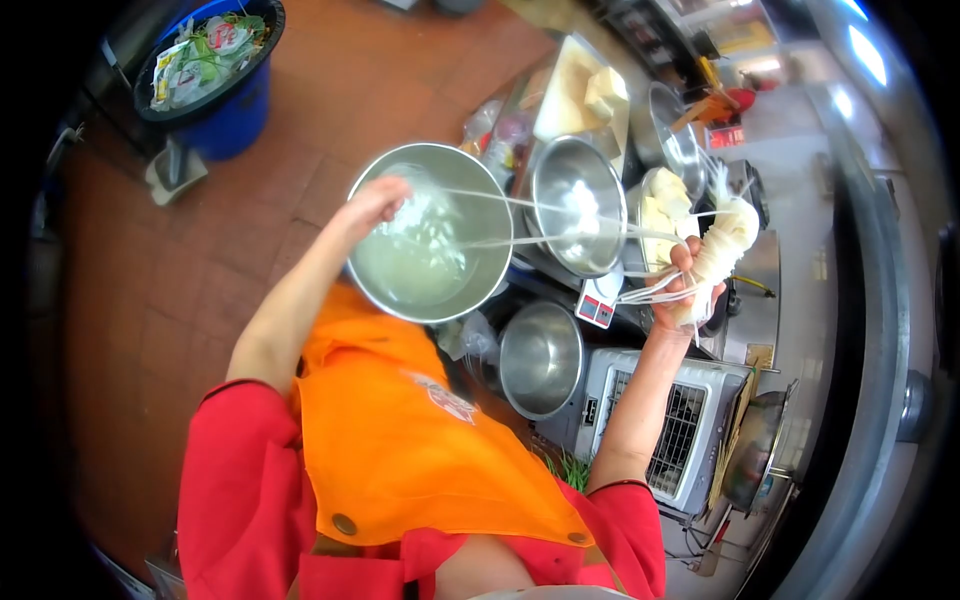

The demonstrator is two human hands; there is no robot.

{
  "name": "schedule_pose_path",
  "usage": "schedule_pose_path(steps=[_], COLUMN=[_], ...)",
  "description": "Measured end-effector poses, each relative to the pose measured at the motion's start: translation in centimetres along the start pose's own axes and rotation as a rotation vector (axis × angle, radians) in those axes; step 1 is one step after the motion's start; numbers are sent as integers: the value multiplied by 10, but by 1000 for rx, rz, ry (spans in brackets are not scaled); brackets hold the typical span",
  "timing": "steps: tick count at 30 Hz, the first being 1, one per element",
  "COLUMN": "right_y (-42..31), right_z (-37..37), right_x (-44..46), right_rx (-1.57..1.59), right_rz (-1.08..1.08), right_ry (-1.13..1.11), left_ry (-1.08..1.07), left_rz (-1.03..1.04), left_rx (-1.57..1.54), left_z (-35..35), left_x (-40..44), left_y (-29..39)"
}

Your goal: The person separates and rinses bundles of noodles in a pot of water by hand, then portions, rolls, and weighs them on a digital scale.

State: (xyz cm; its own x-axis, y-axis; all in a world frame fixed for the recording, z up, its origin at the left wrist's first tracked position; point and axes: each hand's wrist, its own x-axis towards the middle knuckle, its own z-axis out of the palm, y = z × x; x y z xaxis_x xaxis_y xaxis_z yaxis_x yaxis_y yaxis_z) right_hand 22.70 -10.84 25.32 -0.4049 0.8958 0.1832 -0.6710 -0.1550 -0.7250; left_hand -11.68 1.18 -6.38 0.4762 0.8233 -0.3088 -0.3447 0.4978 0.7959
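Observation:
My left hand (378, 204) is closed on the end of long white strands, over a large metal pot (353, 240) of cloudy liquid. The strands (565, 213) stretch across a shiny metal bowl (578, 200) to my right hand (685, 285). That hand is wrapped round a thick white wound bundle (727, 243), with several loose strands hanging over its fingers. A small scale (600, 298) with a red and white panel shows below the metal bowl. White chunks (663, 205) lie in a container beside my right hand.
A blue bin (236, 112) with waste stands at the upper left on the tiled floor. An empty metal bowl (541, 360) and a grey heater (680, 430) are below the scale. A cutting board (562, 90) with a pale block (605, 92) is at the top.

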Motion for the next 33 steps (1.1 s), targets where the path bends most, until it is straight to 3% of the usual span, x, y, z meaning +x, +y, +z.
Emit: schedule_pose_path(steps=[10,13,15,19,21,24,28,32,33], right_y=[-3,3,13,36,47,56,56,59,60], right_z=[1,0,4,3,5,6,1,-13,-16], right_x=[-9,-12,-11,-4,-3,-4,-10,-18,-14], right_rx=[-6,-4,5,88,-7,-112,-288,-822,-1008], right_rz=[-21,3,19,112,123,148,103,198,259], right_ry=[-19,9,39,199,216,232,225,628,605], left_ry=[-21,-88,-125,-470,-491,-503,-603,-546,-546], left_rz=[-64,161,304,643,803,705,394,359,324], left_rx=[138,877,1200,858,777,737,742,989,1035], left_z=[-10,13,44,152,190,214,205,186,186], left_x=[6,2,-11,-56,-69,-60,-55,-62,-64], left_y=[-18,-12,15,101,117,113,118,124,121])
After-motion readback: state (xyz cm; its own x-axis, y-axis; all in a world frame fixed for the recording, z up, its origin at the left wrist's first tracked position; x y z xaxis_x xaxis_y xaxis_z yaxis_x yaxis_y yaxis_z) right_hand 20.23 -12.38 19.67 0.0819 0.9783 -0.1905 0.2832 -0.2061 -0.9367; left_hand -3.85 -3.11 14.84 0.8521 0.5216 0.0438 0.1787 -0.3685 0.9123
